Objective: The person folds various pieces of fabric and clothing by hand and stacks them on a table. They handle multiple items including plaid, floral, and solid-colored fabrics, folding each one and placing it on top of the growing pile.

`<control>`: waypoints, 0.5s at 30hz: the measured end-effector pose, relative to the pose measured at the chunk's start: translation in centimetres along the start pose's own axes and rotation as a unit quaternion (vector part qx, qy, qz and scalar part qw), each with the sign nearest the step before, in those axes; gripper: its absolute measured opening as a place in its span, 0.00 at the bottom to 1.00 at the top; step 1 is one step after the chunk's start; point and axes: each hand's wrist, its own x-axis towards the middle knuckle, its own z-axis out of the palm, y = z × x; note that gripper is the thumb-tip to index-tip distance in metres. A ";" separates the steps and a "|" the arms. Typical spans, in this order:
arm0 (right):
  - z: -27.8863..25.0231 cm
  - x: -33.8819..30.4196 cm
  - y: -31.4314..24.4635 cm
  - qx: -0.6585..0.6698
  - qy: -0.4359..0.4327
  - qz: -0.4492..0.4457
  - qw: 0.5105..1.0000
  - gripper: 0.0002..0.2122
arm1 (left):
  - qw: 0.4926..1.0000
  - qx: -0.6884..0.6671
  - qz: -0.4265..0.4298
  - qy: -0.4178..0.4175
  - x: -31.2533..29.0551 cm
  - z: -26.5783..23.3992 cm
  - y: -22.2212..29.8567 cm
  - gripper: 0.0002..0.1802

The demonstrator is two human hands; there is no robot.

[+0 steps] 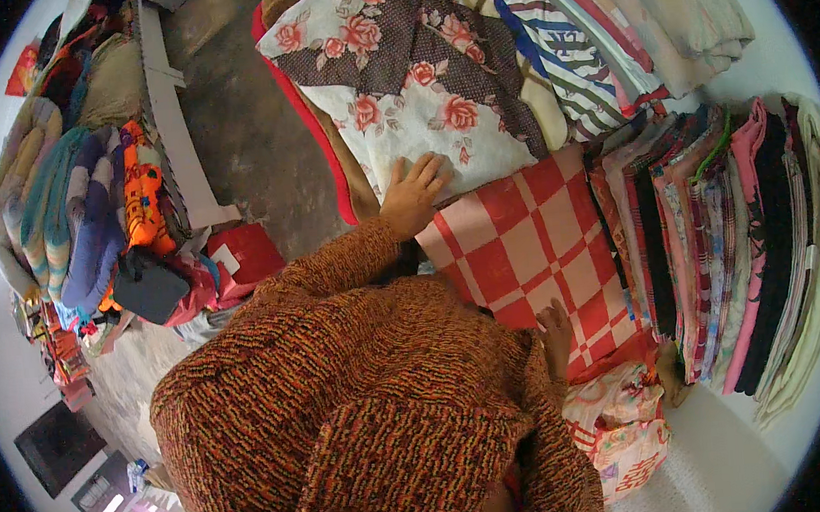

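Observation:
My left hand point(412, 195) lies with its fingers spread on the near edge of a folded floral cloth point(460, 113), white and dark brown with coral roses. Against that cloth sits a folded red and pale pink checked cloth point(532, 238). My right hand point(555, 330) rests on the lower part of the checked cloth, its visible fingers stretched out; part of it is hidden by my sleeve. Neither hand grips anything. Both arms are in a knitted brown-orange sweater point(335, 404).
Folded fabrics point(703, 235) stand packed in a row on the right, with a striped cloth point(558, 55) above them. A printed plastic bag point(622, 431) lies below the checked cloth. Folded blankets point(69, 213) are stacked at left, beyond the grey floor point(248, 115).

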 end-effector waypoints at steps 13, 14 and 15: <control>1.9 0.6 0.5 -0.058 -0.054 0.107 0.991 0.26 | 0.999 0.036 0.035 -0.009 -0.3 1.5 5.8 0.43; 1.2 -0.5 1.1 -0.049 -0.037 0.105 0.993 0.26 | 0.999 0.036 0.032 -0.026 -0.5 0.9 6.6 0.43; -0.5 -2.1 1.4 -0.044 -0.021 0.102 0.994 0.26 | 0.998 0.034 0.028 -0.041 -0.9 0.5 8.5 0.43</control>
